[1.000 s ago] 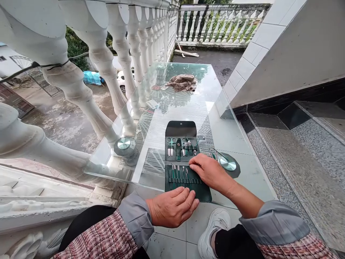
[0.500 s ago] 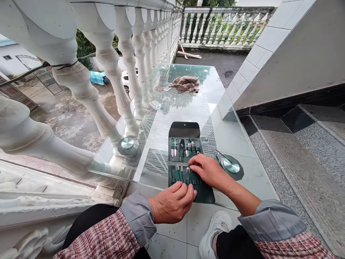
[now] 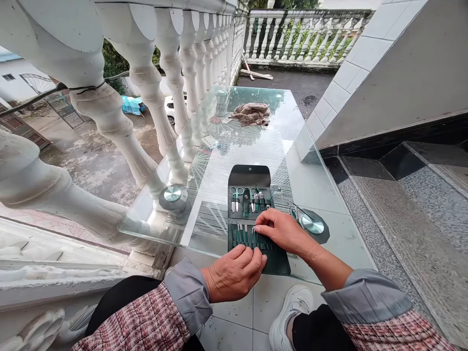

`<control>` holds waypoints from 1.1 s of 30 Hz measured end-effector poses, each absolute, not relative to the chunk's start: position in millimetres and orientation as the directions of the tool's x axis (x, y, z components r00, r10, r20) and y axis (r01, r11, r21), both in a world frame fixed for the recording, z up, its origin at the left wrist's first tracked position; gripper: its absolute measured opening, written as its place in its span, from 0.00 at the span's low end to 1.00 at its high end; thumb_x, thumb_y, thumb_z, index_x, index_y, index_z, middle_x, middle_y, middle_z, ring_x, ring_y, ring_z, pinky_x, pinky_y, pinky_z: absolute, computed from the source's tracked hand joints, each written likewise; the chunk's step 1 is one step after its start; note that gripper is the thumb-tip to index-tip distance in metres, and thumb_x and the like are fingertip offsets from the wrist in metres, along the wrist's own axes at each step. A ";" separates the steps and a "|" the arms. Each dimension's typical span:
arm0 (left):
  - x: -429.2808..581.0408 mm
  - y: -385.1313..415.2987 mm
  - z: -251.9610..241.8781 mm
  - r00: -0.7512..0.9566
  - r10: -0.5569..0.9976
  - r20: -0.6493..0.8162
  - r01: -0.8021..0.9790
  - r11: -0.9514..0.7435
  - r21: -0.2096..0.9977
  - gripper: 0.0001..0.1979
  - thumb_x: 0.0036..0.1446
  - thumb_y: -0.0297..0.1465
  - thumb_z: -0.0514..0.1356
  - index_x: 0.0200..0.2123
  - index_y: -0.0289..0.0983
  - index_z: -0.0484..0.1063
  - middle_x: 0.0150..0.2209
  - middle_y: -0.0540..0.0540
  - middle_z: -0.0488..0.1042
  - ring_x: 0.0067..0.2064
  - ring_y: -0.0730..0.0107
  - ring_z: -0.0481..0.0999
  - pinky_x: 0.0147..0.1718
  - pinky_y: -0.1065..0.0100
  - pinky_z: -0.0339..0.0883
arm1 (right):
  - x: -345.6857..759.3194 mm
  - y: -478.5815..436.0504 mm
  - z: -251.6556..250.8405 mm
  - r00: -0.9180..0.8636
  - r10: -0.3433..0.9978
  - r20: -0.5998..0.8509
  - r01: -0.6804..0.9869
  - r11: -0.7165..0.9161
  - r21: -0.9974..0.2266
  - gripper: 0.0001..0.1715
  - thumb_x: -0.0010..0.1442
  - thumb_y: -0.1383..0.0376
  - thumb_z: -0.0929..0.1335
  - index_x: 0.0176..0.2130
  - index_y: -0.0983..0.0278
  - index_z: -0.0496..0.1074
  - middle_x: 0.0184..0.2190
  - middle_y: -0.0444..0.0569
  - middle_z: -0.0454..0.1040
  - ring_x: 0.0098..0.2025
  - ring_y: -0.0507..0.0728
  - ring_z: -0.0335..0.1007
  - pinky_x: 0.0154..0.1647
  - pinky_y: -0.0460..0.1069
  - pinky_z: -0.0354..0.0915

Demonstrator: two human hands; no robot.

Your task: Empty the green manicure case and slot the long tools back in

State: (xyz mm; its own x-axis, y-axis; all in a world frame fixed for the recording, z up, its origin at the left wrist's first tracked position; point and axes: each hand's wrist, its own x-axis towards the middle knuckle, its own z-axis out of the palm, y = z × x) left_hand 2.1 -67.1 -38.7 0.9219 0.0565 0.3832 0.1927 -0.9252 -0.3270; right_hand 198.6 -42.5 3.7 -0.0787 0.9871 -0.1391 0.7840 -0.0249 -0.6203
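Note:
A dark green manicure case (image 3: 252, 175) lies unfolded at the near edge of the glass table. Scissors (image 3: 237, 195), nail clippers (image 3: 259, 197) and other tools sit in its upper section. Several slim tools (image 3: 243, 233) stand in a row of loops in the lower section. My right hand (image 3: 287, 231) is over the case's right side, thumb and forefinger pinched at the top of a thin metal manicure tool (image 3: 253, 235) in that row. My left hand (image 3: 234, 275) is closed at the lower loops, fingertips together; what they grip is hidden.
Loose tools (image 3: 298, 214) lie on the glass table (image 3: 212, 243) right of the case, by a round metal support (image 3: 314, 224). A crumpled brown cloth (image 3: 251, 114) rests toward the far end. White balusters (image 3: 109, 117) line the left; stairs (image 3: 402, 209) rise at the right.
My right fingertips have shifted slightly left along the lower row of tools. My left hand stays nearly in place at the case.

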 end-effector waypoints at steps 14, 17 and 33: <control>-0.3 -66.0 -34.4 0.937 0.006 0.349 0.140 -0.921 -0.362 0.19 0.61 0.27 0.49 0.53 0.26 0.66 0.49 0.33 0.69 0.45 0.57 0.71 0.44 0.57 0.64 | 208.0 -31.9 11.1 0.144 0.954 -0.264 0.455 -0.301 -0.838 0.06 0.50 0.62 0.63 0.25 0.62 0.65 0.22 0.43 0.70 0.20 0.49 0.60 0.20 0.45 0.57; 0.0 -65.9 -34.9 0.931 0.004 0.365 0.145 -0.921 -0.361 0.19 0.61 0.27 0.49 0.53 0.25 0.66 0.49 0.33 0.69 0.45 0.57 0.71 0.44 0.56 0.65 | 229.6 -29.0 19.0 0.307 0.924 -0.230 0.283 -0.319 -0.905 0.05 0.49 0.62 0.64 0.28 0.62 0.64 0.24 0.43 0.71 0.18 0.48 0.58 0.17 0.44 0.55; 2.5 -67.7 -40.3 0.928 0.067 0.367 0.197 -0.924 -0.328 0.19 0.61 0.25 0.48 0.53 0.22 0.64 0.47 0.31 0.68 0.42 0.60 0.71 0.44 0.57 0.63 | 226.4 -42.9 4.2 0.096 0.995 0.023 0.803 -0.064 -0.593 0.09 0.54 0.60 0.63 0.31 0.60 0.71 0.29 0.44 0.74 0.32 0.54 0.68 0.35 0.49 0.61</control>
